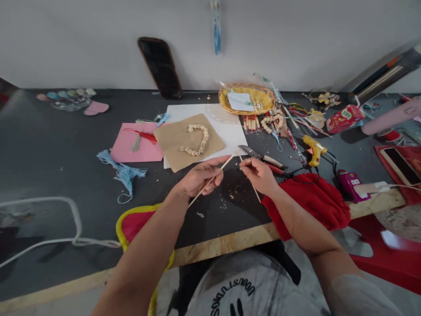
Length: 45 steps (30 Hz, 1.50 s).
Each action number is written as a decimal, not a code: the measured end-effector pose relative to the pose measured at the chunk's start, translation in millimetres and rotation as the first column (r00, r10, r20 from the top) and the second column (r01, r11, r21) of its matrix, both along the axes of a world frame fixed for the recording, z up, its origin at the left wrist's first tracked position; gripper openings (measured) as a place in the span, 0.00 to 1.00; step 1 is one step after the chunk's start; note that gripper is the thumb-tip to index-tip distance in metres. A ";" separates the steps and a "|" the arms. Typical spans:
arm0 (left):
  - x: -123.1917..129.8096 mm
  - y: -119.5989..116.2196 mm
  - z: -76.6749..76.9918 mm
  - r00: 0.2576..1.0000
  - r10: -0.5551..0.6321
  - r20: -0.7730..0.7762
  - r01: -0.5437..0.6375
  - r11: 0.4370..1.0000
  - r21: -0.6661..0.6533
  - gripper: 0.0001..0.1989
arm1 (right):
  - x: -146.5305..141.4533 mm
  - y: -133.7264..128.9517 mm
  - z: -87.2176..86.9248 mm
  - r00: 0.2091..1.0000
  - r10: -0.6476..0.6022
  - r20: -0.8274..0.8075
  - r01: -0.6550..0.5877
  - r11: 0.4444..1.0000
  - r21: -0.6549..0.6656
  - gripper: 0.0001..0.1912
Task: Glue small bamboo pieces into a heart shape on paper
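My left hand (204, 176) is closed on a thin wooden stick (197, 195) that slants up to the right. Between the fingers of my right hand (257, 174) is a second wooden stick (255, 193), slanting the other way. The upper ends of the two sticks come close together; whether they touch I cannot tell. Just beyond my hands, a curved shape of small pale pieces (204, 139) lies on a brown paper sheet (171, 153). Pruning shears (249, 151) with red handles lie right beside my right hand. Small pale crumbs (232, 197) are scattered below the sticks.
A yellow glue gun (315, 150) and a red cloth (309, 197) are at right. Behind stand a wicker basket (223, 99) and a leaning phone (161, 66). Blue tassels (125, 173) and pink paper (120, 145) lie left. A white cable (74, 210) crosses the left side.
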<state>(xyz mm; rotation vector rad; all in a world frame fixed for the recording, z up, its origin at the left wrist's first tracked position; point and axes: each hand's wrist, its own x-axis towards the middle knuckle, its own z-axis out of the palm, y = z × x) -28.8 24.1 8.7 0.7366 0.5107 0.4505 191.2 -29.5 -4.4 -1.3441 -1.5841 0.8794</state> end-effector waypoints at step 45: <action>11.5 -8.9 0.4 0.995 -0.086 0.043 0.088 0.996 -0.035 0.29 | -4.5 -4.6 2.6 0.943 -0.066 -0.326 0.002 0.981 -0.192 0.12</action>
